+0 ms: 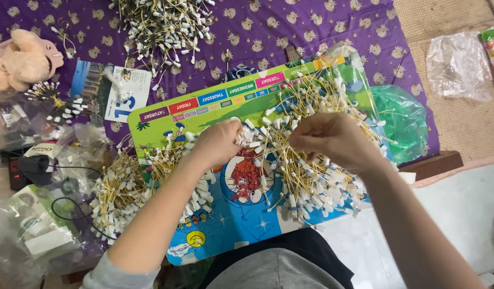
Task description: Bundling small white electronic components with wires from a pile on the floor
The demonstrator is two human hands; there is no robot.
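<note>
My left hand (219,142) is closed around a small bunch of white-tipped yellow wires (246,134) over a colourful cartoon board (233,214). My right hand (332,140) pinches thin yellow wires out of a loose heap of wires (311,176) spread on the board's right half. Another bundled heap of wires (124,187) lies by my left forearm, at the board's left edge.
A big pile of wires (164,24) lies at the top on the purple patterned cloth (268,32). A plush toy (19,56) and a small tied bundle (54,99) are at far left, above plastic bags and black cables (38,166). A green bag (405,120) and a clear bag (458,64) are at right.
</note>
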